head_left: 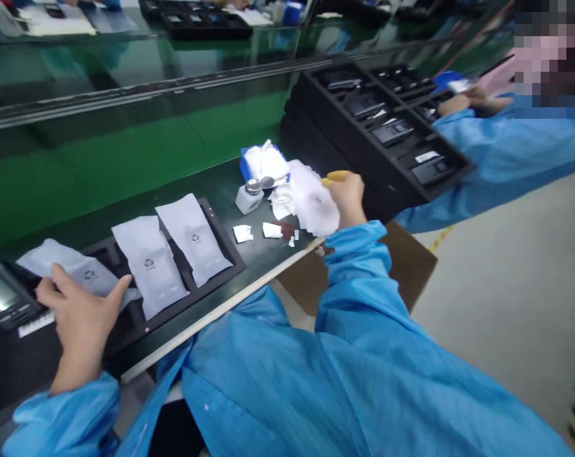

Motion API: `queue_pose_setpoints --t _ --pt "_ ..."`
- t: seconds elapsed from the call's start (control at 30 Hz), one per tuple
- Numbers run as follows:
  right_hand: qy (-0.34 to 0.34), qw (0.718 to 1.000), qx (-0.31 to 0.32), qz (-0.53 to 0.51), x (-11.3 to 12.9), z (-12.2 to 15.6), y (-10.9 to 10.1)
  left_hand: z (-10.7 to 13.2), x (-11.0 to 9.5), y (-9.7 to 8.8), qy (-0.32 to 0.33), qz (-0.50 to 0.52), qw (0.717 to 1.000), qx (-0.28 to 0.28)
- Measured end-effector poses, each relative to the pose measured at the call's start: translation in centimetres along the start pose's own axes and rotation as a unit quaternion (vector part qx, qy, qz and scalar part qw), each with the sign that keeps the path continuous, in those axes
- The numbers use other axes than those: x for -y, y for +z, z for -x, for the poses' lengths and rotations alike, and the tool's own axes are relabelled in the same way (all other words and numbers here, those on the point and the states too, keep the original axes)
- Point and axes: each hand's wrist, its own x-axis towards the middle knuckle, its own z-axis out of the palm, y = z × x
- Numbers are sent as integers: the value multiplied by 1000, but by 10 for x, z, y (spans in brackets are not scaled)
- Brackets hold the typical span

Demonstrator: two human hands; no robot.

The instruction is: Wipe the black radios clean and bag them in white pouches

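My left hand (80,311) rests at the lower left with fingers spread, its fingertips on a pale grey pouch (71,270) and beside a dark device with a screen (4,295). Two more grey pouches (149,263) (192,238) lie across a black tray (221,244). My right hand (348,198) is closed around a white cloth (311,200), and a yellow tip (334,176) shows at its fingers. A small white bottle with a metal cap (249,195) stands just left of the cloth.
Small scraps of paper (268,230) lie on the green bench. A stack of black trays with dark devices (387,130) stands to the right, where another person's hand (468,101) in a blue sleeve reaches in. A cardboard box (411,260) sits below the bench edge.
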Motion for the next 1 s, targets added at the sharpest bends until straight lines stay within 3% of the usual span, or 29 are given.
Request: queue_pose_setpoints --t 0.13,0.3,0.53,0.63,0.73,0.77,0.83,0.93,1.0 --pt "85 991 19 99 -6 10 19 -2 -18 -4 0 -7 1000 25" --pt "127 979 63 143 -3 10 32 7 -16 -14 -32 -27 998 49" --pt "136 986 33 91 13 7 10 17 1 -14 -23 -18 998 59" --pt "103 994 20 24 40 13 -10 17 7 -18 -2 -10 1000 15" --pt "22 990 63 -124 82 32 -23 14 7 -23 85 55 992 -81" --pt "-11 971 100 -216 99 42 -23 13 4 -24 122 85 984 -100" --pt "-42 898 210 -384 134 68 -12 13 -5 -24 185 151 967 -88" --pt "7 800 373 -470 184 119 25 13 -24 -20 185 293 936 61" --pt "62 742 483 -461 211 157 57 12 -34 -17 156 433 871 170"
